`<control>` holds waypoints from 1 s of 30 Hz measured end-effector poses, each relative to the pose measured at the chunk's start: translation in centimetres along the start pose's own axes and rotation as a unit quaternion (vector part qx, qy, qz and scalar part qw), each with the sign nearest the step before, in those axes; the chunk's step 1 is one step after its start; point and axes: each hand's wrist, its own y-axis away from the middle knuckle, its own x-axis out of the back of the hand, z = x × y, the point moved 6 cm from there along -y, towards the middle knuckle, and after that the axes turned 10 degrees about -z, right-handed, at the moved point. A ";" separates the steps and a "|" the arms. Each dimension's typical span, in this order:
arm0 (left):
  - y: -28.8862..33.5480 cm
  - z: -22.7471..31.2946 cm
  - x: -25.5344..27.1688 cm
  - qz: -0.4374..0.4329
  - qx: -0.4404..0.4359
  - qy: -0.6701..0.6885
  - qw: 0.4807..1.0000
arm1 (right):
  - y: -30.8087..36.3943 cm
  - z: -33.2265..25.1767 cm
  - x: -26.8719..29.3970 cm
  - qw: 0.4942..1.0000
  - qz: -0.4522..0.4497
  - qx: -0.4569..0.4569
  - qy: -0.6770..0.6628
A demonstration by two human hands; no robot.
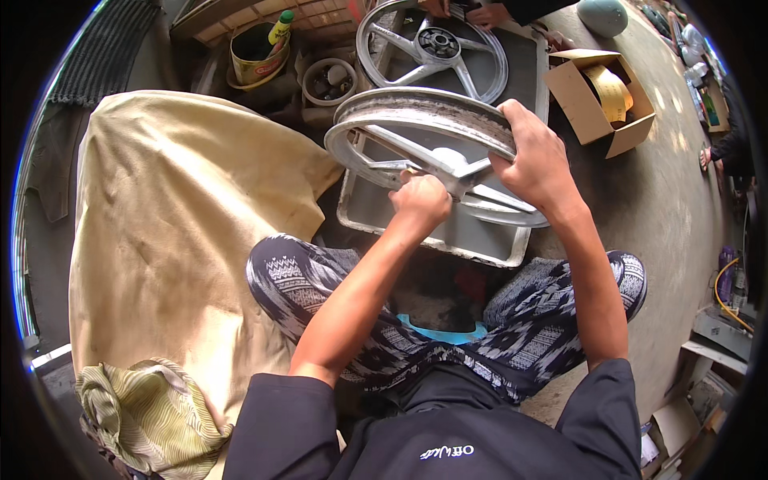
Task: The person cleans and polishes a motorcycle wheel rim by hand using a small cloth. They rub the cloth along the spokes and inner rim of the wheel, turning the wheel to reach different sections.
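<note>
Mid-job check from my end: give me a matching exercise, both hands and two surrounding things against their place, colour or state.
1. right hand
2. left hand
3. cardboard box
4. crumpled cloth

A. open-topped, with something yellow inside
B. at lower left, yellow-green with wavy stripes
C. gripping the rim of the nearer wheel
D. closed in a fist near the spokes

Pairs: 1-C, 2-D, 3-A, 4-B.
</note>
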 end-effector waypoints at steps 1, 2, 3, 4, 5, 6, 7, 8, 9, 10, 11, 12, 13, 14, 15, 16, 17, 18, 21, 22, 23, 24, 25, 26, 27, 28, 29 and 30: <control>0.0 0.4 0.1 0.015 0.001 0.001 1.000 | 0.0 0.1 0.0 1.000 0.001 -0.005 -0.001; 0.9 0.7 -0.1 0.092 0.012 -0.015 0.996 | -0.1 0.0 -0.2 1.000 0.003 -0.003 0.001; 0.7 0.7 -0.3 0.090 0.011 -0.038 0.995 | -0.2 0.1 -0.2 1.000 0.004 -0.005 0.005; 0.5 0.6 -0.5 0.087 0.009 -0.061 0.994 | -0.3 0.1 -0.2 1.000 0.005 -0.007 0.008; 0.6 0.3 -0.6 0.087 0.014 -0.085 0.993 | -0.4 0.0 -0.3 1.000 0.006 -0.005 0.009; -0.5 -0.3 -0.5 0.011 -0.002 -0.065 0.998 | -0.4 -0.2 -0.3 1.000 0.011 0.000 0.005; -0.4 -0.5 -0.5 0.031 -0.002 -0.068 0.997 | -0.2 -0.3 -0.3 1.000 0.016 0.005 0.000; -0.2 0.2 -0.4 0.051 -0.008 -0.072 0.996 | 0.0 -0.1 -0.1 1.000 0.022 0.008 0.001; 0.0 0.6 -0.5 0.071 -0.012 -0.075 0.995 | 0.2 -0.1 0.0 1.000 0.029 0.010 -0.001; 0.7 0.8 -1.2 0.175 -0.002 -0.091 0.980 | 0.1 -0.6 -0.1 1.000 0.020 0.000 -0.001; 1.1 1.0 -1.5 0.172 -0.002 -0.107 0.979 | 0.1 -0.8 -0.2 1.000 0.018 0.001 0.001; 1.3 1.1 -1.6 0.169 -0.003 -0.123 0.978 | 0.1 -0.9 -0.3 1.000 0.016 0.001 0.004; 1.4 1.1 -1.7 0.167 -0.003 -0.138 0.976 | 0.1 -0.9 -0.4 1.000 0.014 0.002 0.007; 0.5 0.8 -1.2 0.126 -0.008 -0.124 0.984 | 0.0 -0.7 -0.2 1.000 0.016 0.005 0.006; 0.6 0.8 -1.0 0.124 -0.014 -0.129 0.984 | 0.0 -0.8 -0.2 1.000 0.017 0.007 0.004; 0.7 0.8 -0.9 0.123 -0.019 -0.135 0.983 | 0.0 -0.9 -0.3 1.000 0.018 0.008 0.003; 0.6 1.0 -0.9 0.121 -0.029 -0.140 0.982 | 0.0 -0.9 -0.2 1.000 0.021 0.007 0.004; 1.1 1.1 -1.2 0.205 -0.004 -0.155 0.966 | -0.1 -1.2 -0.3 1.000 0.012 0.000 0.008; 0.7 0.3 -0.9 0.140 0.025 -0.157 0.977 | -0.2 -1.4 -0.4 1.000 0.010 0.009 0.011; 0.0 0.0 -0.7 0.064 0.006 -0.137 0.988 | -0.1 -1.3 -0.2 1.000 0.006 -0.002 0.012; 0.4 0.6 -0.3 0.082 0.001 -0.150 0.985 | 0.0 -1.2 -0.2 1.000 0.007 -0.003 0.012; 0.9 1.1 -0.3 0.100 -0.005 -0.163 0.982 | 0.1 -1.2 -0.2 1.000 0.008 -0.005 0.011; 1.4 1.6 -0.4 0.118 -0.011 -0.175 0.977 | 0.1 -1.1 -0.2 1.000 0.008 -0.006 0.011; 1.6 1.4 -1.0 0.137 0.010 -0.176 0.975 | 0.1 -1.2 -0.5 1.000 0.011 0.003 0.007; 1.3 1.0 -1.3 0.134 0.012 -0.172 0.976 | 0.1 -1.3 -0.5 1.000 0.013 0.004 0.010; 0.9 0.5 -1.4 0.132 0.014 -0.167 0.977 | 0.0 -1.5 -0.5 1.000 0.015 0.005 0.013; 0.8 0.1 -0.9 0.130 0.020 -0.164 0.978 | 0.0 -1.7 -0.4 1.000 0.017 0.010 0.013; 0.0 -0.2 -0.3 0.050 0.014 -0.107 0.993 | 0.1 -1.6 -0.3 1.000 0.018 0.008 0.009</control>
